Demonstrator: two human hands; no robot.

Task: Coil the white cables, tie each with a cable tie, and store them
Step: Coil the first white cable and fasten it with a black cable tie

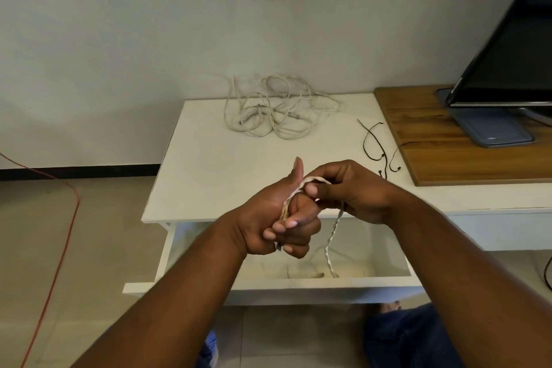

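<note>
My left hand (277, 218) holds a twisted white cable (332, 243) wound between its raised thumb and curled fingers. My right hand (349, 191) pinches the same cable just right of the left thumb, and the loose end hangs down into the open white drawer (298, 284). A tangled pile of white cables (274, 107) lies at the back of the white table (209, 164). Black cable ties (375, 143) lie on the table to the right of my hands.
A wooden board (448, 152) on the table's right carries a dark monitor (513, 57) on a grey stand. A red cord (56, 248) runs across the floor at left. My knees in blue trousers (412, 337) are below the drawer.
</note>
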